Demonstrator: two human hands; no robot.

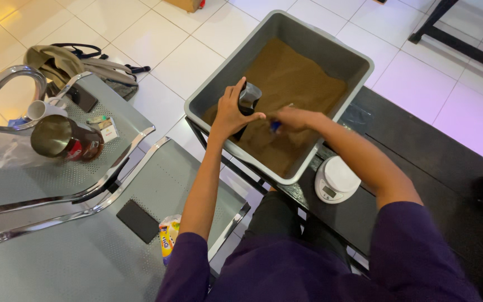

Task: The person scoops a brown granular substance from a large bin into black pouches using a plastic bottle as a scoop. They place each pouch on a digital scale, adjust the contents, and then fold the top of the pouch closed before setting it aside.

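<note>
Scooping brown powder into a held pouch.
Left hand point(231, 114) fingers grip the pouch point(249, 96); right hand point(296, 118) fingers clasp a blue scoop point(275, 127) just beside it, over the grey tub point(219, 78); next, tip carefully.

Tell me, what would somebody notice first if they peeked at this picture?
Probably the big grey tub heaped with brown powder, sitting in the middle. Both hands work inside it: the left hand holds a small dark pouch, and the right hand holds something blue, mostly hidden. A small white scale sits on the dark table just beside the tub.

Powder point(294, 89) in tub point(331, 47); scale point(335, 179) right of tub; phone point(138, 221), snack packet point(167, 237) on left bench point(85, 257).
</note>
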